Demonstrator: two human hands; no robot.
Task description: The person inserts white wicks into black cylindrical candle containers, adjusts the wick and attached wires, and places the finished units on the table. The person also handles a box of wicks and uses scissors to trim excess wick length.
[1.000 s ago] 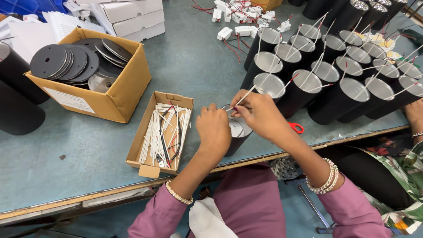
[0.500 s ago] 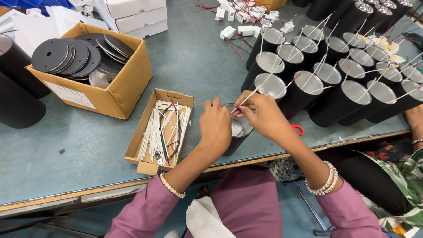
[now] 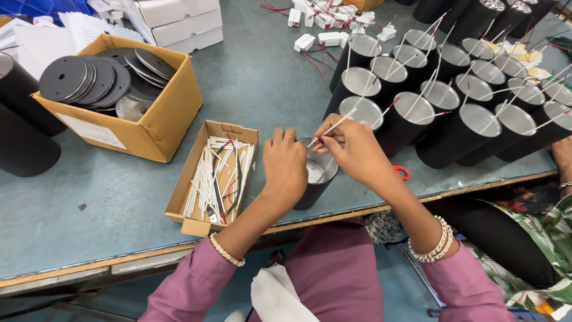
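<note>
Can (image 3: pixel 316 173), a black cylinder with a silvery inside, stands upright at the near edge of the counter (image 3: pixel 262 83), between the two hands. Largest of all is that grey-green counter, which fills most of the view. Far right on it stands a crowd of like black cans (image 3: pixel 453 113), upright and close together, most with a white wire sticking up out of the open top. At the far left two big black cylinders (image 3: pixel 24 131) sit beside a large carton (image 3: pixel 161 125) holding a stack of dark round discs (image 3: pixel 89 77). White boxes (image 3: pixel 179 24) lie beyond the carton. A small open tray (image 3: pixel 193 203) of cardboard rests just left of the can, filled with white sleeved wires (image 3: pixel 208 179) and a few black and red ones. White connectors (image 3: pixel 316 24) with red leads are scattered at the far side. The left hand (image 3: pixel 285 164) is curled over the can's left rim, fingers bent down onto it. The right hand (image 3: pixel 351 149) is closed in a pinch on a thin white wire (image 3: pixel 336 125), which slants up and away from the can's mouth. A red loop (image 3: pixel 402 173) lies on the counter just right of that hand. Another person's patterned sleeve shows at the near right edge.
</note>
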